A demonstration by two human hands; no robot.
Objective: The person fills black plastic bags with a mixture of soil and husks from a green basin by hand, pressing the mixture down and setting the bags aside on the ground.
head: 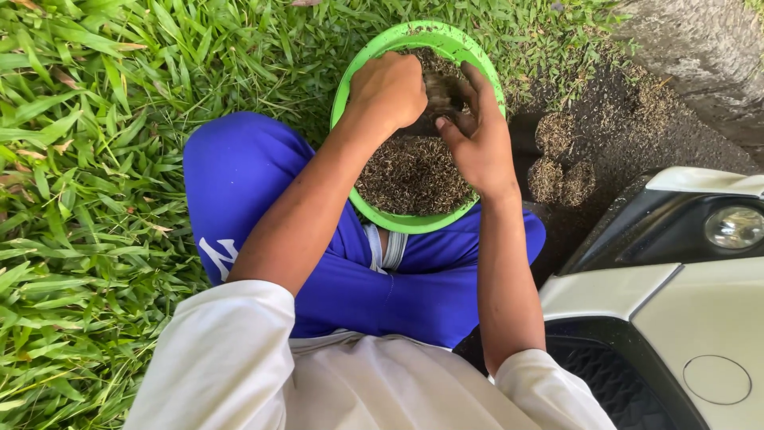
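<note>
A bright green round bowl [374, 52] rests against my knee over the grass, filled with dark brown seed-like bits [410, 175]. My left hand [389, 87] is curled into a loose fist inside the bowl, pressing into the brown material near the far side. My right hand [475, 139] is cupped opposite it, fingers bent around a clump of the same material between both hands. I cannot tell how firmly either hand grips the clump.
Thick green grass [87, 159] spreads to the left and top. Several small piles of the brown bits [561, 171] lie on dark soil to the right. A white vehicle front with a headlamp [732, 227] fills the lower right corner.
</note>
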